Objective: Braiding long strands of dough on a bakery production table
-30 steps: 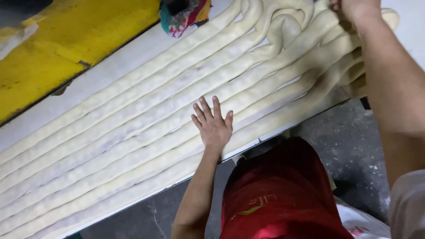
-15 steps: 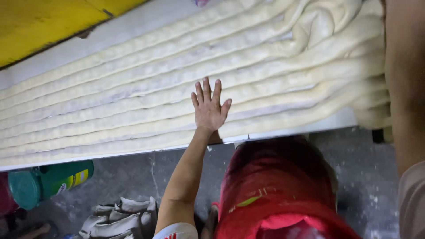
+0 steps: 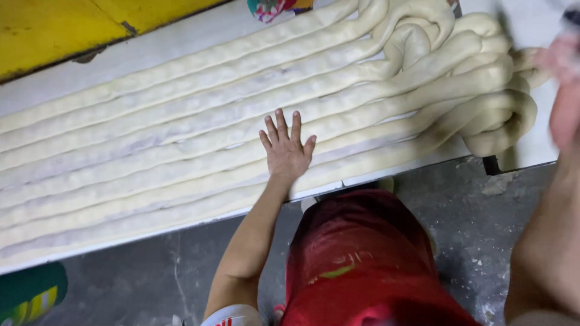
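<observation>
Several long ropes of pale dough [image 3: 181, 139] lie side by side across the white table [image 3: 151, 51], bunching into loops at upper right. Left hand [image 3: 286, 151] rests flat, fingers spread, gripping nothing. Right hand [image 3: 565, 90] is blurred at the right edge; its grip I cannot tell. Pressing hard could flatten or fuse ropes. Green-and-yellow container [image 3: 30, 293] lower left; colourful packet [image 3: 275, 7] top centre
</observation>
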